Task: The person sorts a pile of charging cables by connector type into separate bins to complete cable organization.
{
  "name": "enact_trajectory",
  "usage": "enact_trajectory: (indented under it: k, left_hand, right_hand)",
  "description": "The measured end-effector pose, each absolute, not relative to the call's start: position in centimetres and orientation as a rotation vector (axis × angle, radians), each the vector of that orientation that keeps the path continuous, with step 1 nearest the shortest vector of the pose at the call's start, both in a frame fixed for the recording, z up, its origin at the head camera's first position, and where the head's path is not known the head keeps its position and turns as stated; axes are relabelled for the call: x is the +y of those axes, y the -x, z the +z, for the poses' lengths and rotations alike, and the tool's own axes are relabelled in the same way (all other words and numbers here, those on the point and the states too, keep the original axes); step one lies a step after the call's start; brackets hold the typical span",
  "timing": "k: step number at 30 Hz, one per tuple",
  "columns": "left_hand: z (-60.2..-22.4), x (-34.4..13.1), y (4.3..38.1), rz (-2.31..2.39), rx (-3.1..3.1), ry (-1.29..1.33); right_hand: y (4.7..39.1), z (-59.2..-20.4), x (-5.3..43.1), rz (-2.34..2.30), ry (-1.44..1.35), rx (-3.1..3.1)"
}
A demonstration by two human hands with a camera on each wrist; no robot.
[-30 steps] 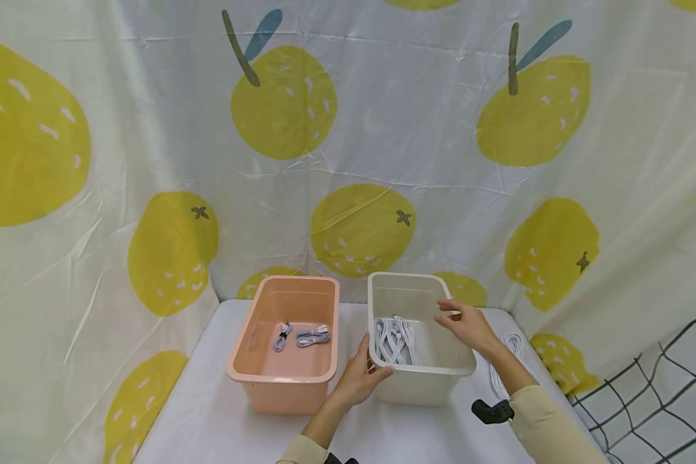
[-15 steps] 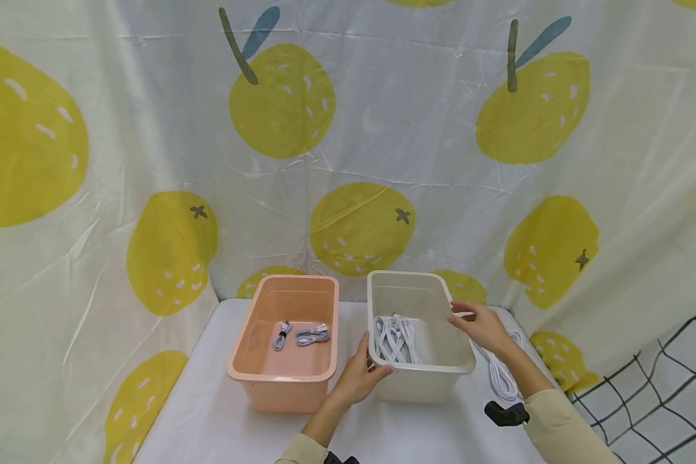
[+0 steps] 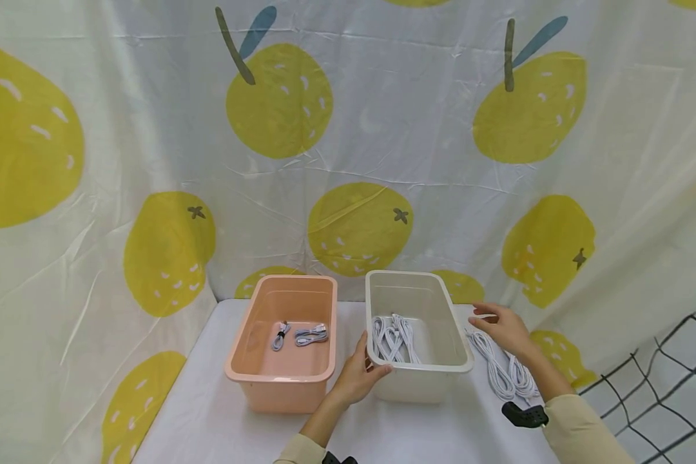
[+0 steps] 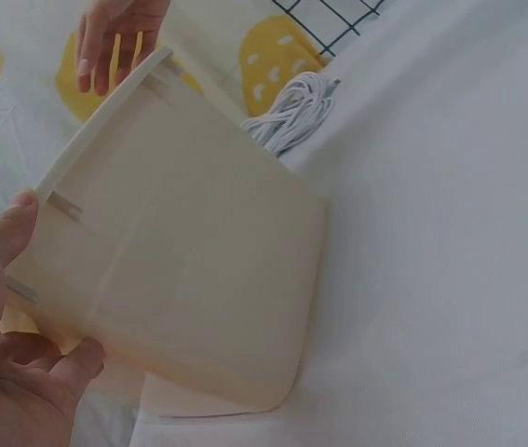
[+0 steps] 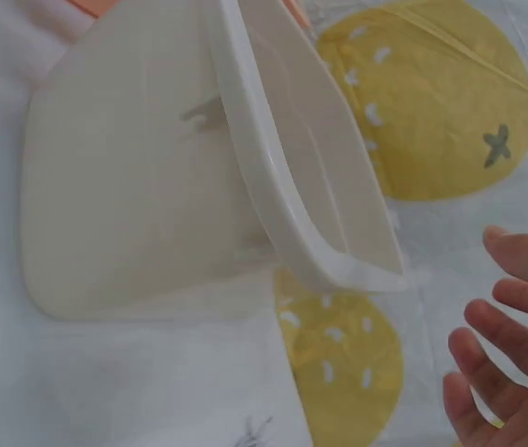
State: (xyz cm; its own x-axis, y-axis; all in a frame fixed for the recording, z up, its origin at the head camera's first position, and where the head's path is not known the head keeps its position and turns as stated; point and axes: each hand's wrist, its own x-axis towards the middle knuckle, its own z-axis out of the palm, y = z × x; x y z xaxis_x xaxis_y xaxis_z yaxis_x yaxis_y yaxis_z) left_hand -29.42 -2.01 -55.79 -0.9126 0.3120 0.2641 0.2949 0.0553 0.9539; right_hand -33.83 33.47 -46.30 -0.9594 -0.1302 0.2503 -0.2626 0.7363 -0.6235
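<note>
In the head view my left hand (image 3: 355, 381) grips the near left corner of a cream plastic bin (image 3: 417, 388). Its thumb lies on the rim in the left wrist view, with the other fingers against the bin's outer side (image 4: 189, 233). Bundled white cables (image 3: 403, 338) lie inside the bin, on its left. My right hand (image 3: 503, 330) hangs past the bin's right rim, above loosely coiled white cables (image 3: 501, 377) on the table. Its fingers (image 5: 492, 335) are spread and loosely bent, apart from the bin, and hold nothing.
A peach plastic bin (image 3: 287, 394) stands left of the cream one, with two small tied cables (image 3: 311, 335) inside. A fruit-print curtain (image 3: 359, 148) hangs behind the white table (image 3: 209, 412). Black wire grid (image 3: 661, 393) is at the right.
My right hand has moved from over the cream bin's right side outward to the right, away from its rim. More of the coiled cables shows now. My left hand stays at the corner.
</note>
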Motion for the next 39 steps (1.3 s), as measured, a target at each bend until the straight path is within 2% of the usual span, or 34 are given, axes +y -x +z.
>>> enact_trajectory:
  k: [18, 34, 39]
  left_hand:
    - [-56.1, -2.1, 29.8, 2.030, 2.275, -0.662]
    - [-56.0, -1.8, 29.6, 2.004, 2.292, -0.604]
    - [-56.1, -2.0, 29.7, 2.039, 2.266, -0.604]
  right_hand:
    - [33.0, -48.5, 39.4, 1.156, -0.028, -2.761]
    - [34.0, -55.2, 42.4, 1.059, 0.456, -2.772]
    - [33.9, -57.6, 43.0, 0.932, 0.467, -2.838]
